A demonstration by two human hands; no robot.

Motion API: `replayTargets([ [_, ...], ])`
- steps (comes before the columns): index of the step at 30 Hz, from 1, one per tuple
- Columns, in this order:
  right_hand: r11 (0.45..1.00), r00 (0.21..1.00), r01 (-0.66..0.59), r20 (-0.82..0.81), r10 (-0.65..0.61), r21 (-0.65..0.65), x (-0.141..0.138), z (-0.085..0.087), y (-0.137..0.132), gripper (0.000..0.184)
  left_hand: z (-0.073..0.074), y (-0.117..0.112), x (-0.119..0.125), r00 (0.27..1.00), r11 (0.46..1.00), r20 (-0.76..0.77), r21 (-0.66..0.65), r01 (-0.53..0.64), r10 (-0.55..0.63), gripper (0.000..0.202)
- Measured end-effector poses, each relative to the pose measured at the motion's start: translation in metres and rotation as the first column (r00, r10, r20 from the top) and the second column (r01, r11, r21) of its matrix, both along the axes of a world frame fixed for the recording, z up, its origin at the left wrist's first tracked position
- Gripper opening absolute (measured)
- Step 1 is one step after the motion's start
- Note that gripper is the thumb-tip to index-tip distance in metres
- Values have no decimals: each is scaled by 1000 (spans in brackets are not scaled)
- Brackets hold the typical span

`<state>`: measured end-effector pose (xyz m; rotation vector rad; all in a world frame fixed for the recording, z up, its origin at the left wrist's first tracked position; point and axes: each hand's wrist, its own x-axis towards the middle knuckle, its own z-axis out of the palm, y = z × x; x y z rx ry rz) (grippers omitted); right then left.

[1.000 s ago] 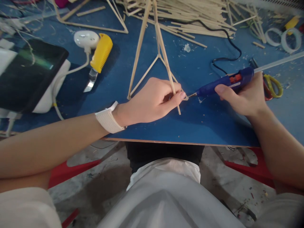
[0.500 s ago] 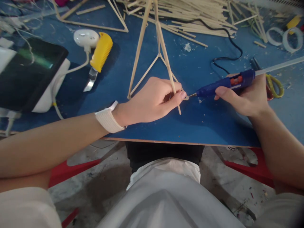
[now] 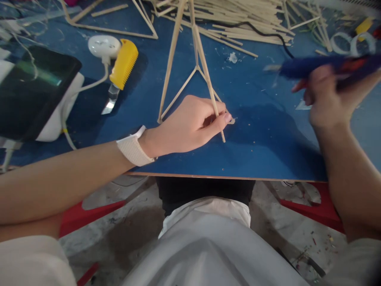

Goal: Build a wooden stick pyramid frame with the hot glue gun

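Note:
My left hand (image 3: 193, 123) pinches a thin wooden stick (image 3: 206, 71) near its lower end, close to the right corner of a triangular stick frame (image 3: 180, 93) on the table. The frame's sticks rise away from me to a joint at the top edge of the view. A whitish glue spot (image 3: 232, 120) shows at the corner beside my fingertips. My right hand (image 3: 330, 95), blurred by motion, is wrapped round a blue hot glue gun (image 3: 309, 66), held above the table with its nozzle pointing left, apart from the frame.
A yellow utility knife (image 3: 123, 65) with its blade out lies left of the frame, by a white plug with cable (image 3: 104, 47) and a dark-screened device (image 3: 38, 91). Many loose sticks (image 3: 238, 24) are piled at the back. Tape rolls (image 3: 362, 43) sit at the far right.
My right hand has lifted the glue gun up and to the right, away from the corner. My left hand keeps its pinch on the stick. The view has shifted slightly.

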<state>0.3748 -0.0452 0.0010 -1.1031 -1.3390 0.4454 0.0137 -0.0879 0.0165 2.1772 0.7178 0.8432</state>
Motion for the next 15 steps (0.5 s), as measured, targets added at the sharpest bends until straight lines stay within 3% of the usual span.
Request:
replayTargets([
  [1, 988, 992, 52, -125, -34, 147, 1, -1, 7, 101, 0, 0, 0, 1000, 1000, -2, 1, -2, 2, 55],
  [3, 984, 986, 36, -164, -7, 173, 2, -2, 15, 96, -1, 0, 0, 1000, 1000, 5, 14, 0, 0, 56],
  [9, 988, 989, -141, 27, 143, -67, 3, 1, 33, 84, -2, -1, 1, 999, 1000, 51, 15, 17, -18, 56],
  [15, 963, 903, -116, 378, 205, -245, -13, 11, 81, 76, -3, -3, 1, 999, 1000, 37, 6, 8, -8, 55],
])
